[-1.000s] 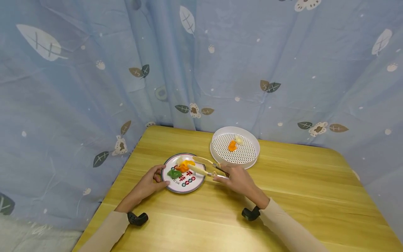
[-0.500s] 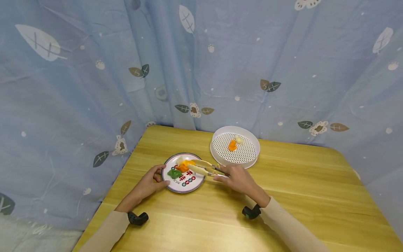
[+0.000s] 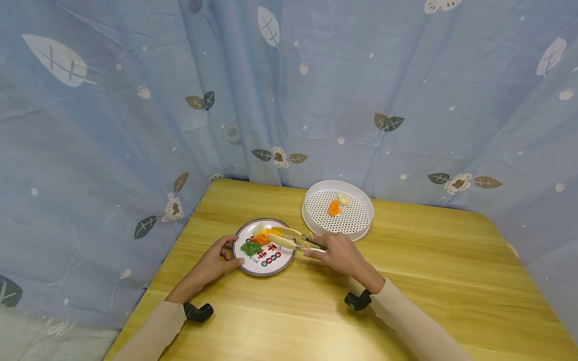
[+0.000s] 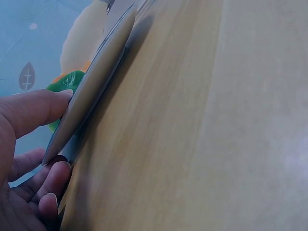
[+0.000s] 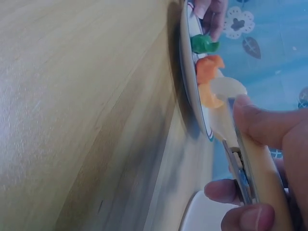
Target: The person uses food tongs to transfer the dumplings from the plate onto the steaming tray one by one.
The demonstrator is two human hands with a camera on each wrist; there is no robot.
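Left hand (image 3: 218,259) holds the plate (image 3: 266,271) by its left rim, thumb on top. Right hand (image 3: 341,255) grips the tongs (image 3: 282,241), tips at the yellow piece (image 3: 269,233); cannot tell if it is pinched. Also on plate: orange piece (image 3: 259,240) touching the yellow, green piece (image 3: 251,248) nearest the left hand, white piece (image 3: 258,229) behind. Farther back on bench (image 3: 429,260), sieve (image 3: 352,220) with one orange chunk (image 3: 334,208), one white chunk (image 3: 344,200). Blue curtain (image 3: 338,90) beyond.
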